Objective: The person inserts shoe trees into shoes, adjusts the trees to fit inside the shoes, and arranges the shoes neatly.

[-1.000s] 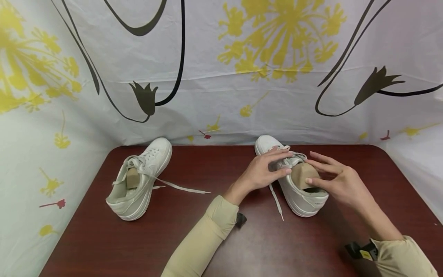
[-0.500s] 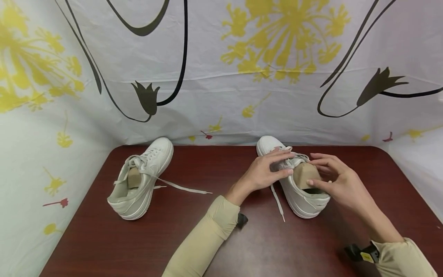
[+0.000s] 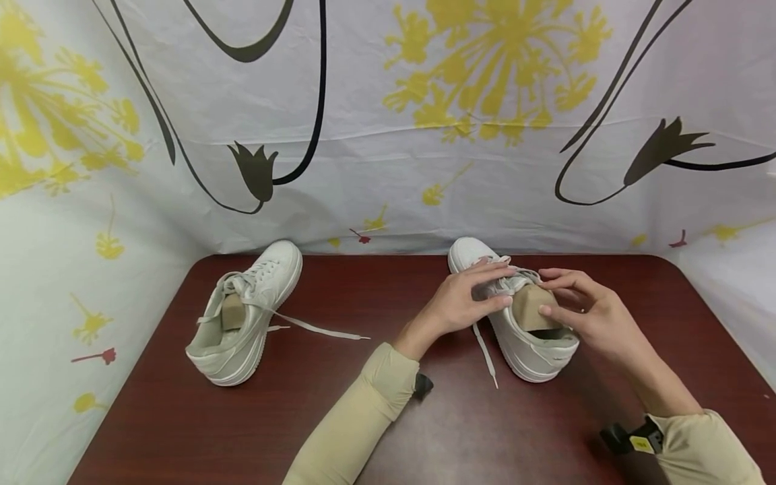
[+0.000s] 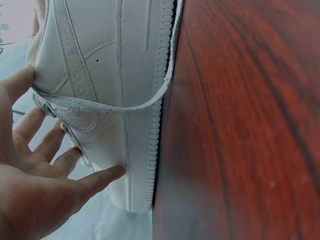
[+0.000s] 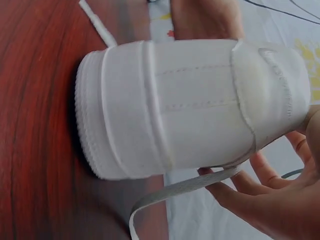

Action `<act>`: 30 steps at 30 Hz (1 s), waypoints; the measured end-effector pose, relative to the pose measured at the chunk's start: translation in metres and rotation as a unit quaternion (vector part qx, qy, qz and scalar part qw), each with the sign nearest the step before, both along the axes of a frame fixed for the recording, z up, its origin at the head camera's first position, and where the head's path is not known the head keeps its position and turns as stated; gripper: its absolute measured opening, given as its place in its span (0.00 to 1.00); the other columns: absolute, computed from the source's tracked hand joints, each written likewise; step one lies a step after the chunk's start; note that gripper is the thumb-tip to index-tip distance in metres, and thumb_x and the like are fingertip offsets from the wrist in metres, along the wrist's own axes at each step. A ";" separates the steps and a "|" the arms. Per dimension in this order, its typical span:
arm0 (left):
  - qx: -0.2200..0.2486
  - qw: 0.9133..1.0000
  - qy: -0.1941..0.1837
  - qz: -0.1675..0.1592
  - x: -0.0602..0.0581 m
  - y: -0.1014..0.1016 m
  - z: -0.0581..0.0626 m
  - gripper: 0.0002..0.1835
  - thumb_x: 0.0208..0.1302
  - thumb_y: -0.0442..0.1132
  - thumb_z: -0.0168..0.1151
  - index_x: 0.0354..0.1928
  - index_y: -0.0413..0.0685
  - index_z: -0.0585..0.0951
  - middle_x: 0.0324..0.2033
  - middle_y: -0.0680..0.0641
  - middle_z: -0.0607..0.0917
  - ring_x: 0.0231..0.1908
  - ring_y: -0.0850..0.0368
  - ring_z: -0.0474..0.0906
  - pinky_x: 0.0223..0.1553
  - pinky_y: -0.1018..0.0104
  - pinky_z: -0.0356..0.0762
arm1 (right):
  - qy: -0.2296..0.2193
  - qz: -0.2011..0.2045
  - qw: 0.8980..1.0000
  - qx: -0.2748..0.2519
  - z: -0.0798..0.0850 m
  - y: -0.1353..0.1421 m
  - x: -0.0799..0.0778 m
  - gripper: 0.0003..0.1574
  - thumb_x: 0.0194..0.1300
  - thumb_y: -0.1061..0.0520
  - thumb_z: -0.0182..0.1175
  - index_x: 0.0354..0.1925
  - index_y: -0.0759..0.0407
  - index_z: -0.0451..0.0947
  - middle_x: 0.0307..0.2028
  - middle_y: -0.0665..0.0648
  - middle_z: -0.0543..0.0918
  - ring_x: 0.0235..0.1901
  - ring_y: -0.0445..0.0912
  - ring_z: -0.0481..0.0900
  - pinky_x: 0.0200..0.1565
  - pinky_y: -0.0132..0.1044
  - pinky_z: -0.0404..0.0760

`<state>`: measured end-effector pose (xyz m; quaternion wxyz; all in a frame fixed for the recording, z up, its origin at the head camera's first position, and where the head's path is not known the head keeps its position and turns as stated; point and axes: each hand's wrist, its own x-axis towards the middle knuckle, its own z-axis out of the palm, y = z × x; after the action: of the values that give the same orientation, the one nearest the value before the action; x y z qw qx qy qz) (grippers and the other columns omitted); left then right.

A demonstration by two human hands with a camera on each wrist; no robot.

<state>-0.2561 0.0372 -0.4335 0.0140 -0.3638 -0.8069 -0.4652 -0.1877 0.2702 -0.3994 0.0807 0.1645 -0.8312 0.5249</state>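
Observation:
A white sneaker [image 3: 527, 353] stands on the table at the right, toe pointing to the back wall, with a tan cardboard-like insert [image 3: 527, 306] in its opening. My left hand [image 3: 463, 300] rests on its left side: relaxed fingers spread across the lacing, thumb at the collar. In the left wrist view, the little finger [image 4: 107, 177] touches the side near the toe. From the right, my right hand [image 3: 597, 313] pinches the insert, thumb on its near face and fingers at its upper right edge. In the right wrist view, the heel [image 5: 200, 105] partly hides the fingers.
Another white sneaker [image 3: 242, 357] stands at the left with a similar insert [image 3: 232, 313] inside; its loose lace [image 3: 321, 329] trails rightward on the red-brown table [image 3: 376, 296]. A lace end [image 3: 485, 357] hangs from the right shoe. A patterned white cloth [image 3: 364, 101] backs the table.
My right thumb has shifted slightly up and right on the insert, and the right fingers have bent a little more. My left hand and both sneakers stay in place.

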 end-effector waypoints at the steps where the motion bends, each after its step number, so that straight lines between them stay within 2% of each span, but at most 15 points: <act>1: 0.000 1.000 0.001 -0.001 0.000 0.000 0.000 0.25 0.66 0.49 0.66 0.65 0.57 0.78 0.67 0.54 0.74 0.73 0.54 0.58 0.71 0.71 0.51 | 0.006 -0.005 1.000 0.008 0.000 0.000 0.000 0.19 0.58 0.76 0.66 0.49 0.71 0.78 0.58 0.57 0.76 0.51 0.34 0.80 0.50 0.23 0.77; 5: 0.000 1.000 0.000 -0.004 0.001 0.001 0.001 0.25 0.67 0.49 0.66 0.65 0.57 0.78 0.67 0.54 0.74 0.73 0.53 0.58 0.71 0.70 0.51 | 0.022 -0.029 0.998 0.045 -0.002 -0.002 -0.001 0.19 0.56 0.74 0.68 0.47 0.68 0.79 0.56 0.58 0.77 0.49 0.32 0.79 0.52 0.21 0.74; 8: -0.002 1.000 -0.001 -0.002 0.000 0.001 0.001 0.25 0.67 0.50 0.66 0.65 0.57 0.78 0.67 0.54 0.74 0.73 0.53 0.58 0.71 0.69 0.51 | 0.023 -0.038 0.998 0.053 -0.001 -0.002 -0.002 0.19 0.56 0.74 0.69 0.46 0.67 0.79 0.55 0.58 0.77 0.48 0.32 0.79 0.51 0.20 0.75; 15: 0.001 1.000 -0.010 0.000 -0.001 0.002 0.001 0.25 0.66 0.50 0.66 0.65 0.59 0.78 0.67 0.56 0.74 0.72 0.55 0.59 0.70 0.70 0.52 | 0.035 -0.038 0.997 0.055 0.000 -0.003 -0.003 0.19 0.54 0.74 0.70 0.45 0.67 0.81 0.55 0.59 0.78 0.48 0.31 0.79 0.49 0.20 0.76; 21: 0.009 1.000 -0.001 -0.003 -0.003 0.002 0.000 0.25 0.65 0.49 0.67 0.64 0.56 0.79 0.67 0.53 0.75 0.72 0.54 0.60 0.70 0.71 0.53 | 0.049 -0.040 0.995 0.071 0.002 -0.005 -0.006 0.19 0.52 0.74 0.72 0.43 0.65 0.83 0.54 0.60 0.78 0.47 0.31 0.78 0.47 0.20 0.76; 30: 0.007 1.000 -0.009 -0.003 -0.001 0.001 -0.001 0.26 0.66 0.49 0.67 0.65 0.57 0.78 0.67 0.53 0.74 0.72 0.54 0.59 0.71 0.71 0.52 | 0.038 -0.047 0.995 0.082 -0.002 -0.006 -0.007 0.17 0.52 0.72 0.73 0.40 0.64 0.82 0.52 0.57 0.78 0.44 0.30 0.79 0.45 0.19 0.76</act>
<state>-0.2574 0.0386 -0.4347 0.0078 -0.3619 -0.8023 -0.4746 -0.1944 0.2640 -0.4009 0.1236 0.1508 -0.8744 0.4442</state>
